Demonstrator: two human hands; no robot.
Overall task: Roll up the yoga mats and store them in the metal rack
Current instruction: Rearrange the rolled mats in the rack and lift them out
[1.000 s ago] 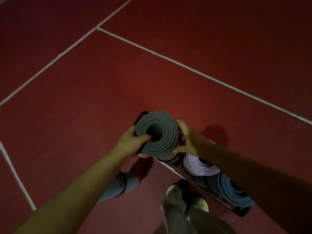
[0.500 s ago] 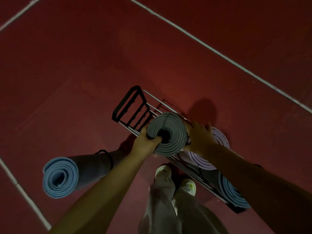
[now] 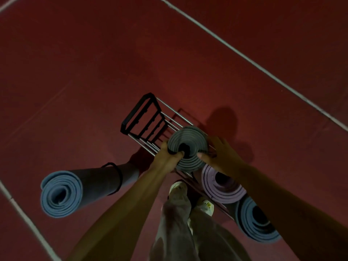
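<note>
grey mat (image 3: 188,147) now lower in rack (image 3: 140,117) | left hand (image 3: 167,157), right hand (image 3: 219,155) both gripping it

Grey rolled mat (image 3: 188,147) stands on end in the metal rack (image 3: 143,119), middle slot; purple roll (image 3: 222,185) and blue roll (image 3: 256,221) upright to its right (left end of rack empty), another blue roll (image 3: 62,194) lying strapped on the floor at left

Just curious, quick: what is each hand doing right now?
Left hand: closed on the grey mat, thumb in its core.
Right hand: gripping the same mat's side.
</note>
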